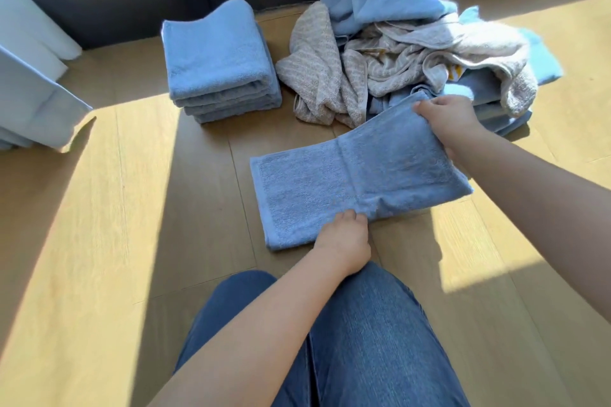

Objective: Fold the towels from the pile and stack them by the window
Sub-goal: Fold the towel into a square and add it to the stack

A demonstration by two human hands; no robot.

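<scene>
Towel lies long axis left to right on the floor. Left hand pinches its near edge; right hand grips the raised right end.

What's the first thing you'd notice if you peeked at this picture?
Two hands, the left hand and the right hand, gripping a blue towel on the sunlit wooden floor. Behind it sits a messy pile of blue and beige towels, with a neat folded stack to its left.
</scene>
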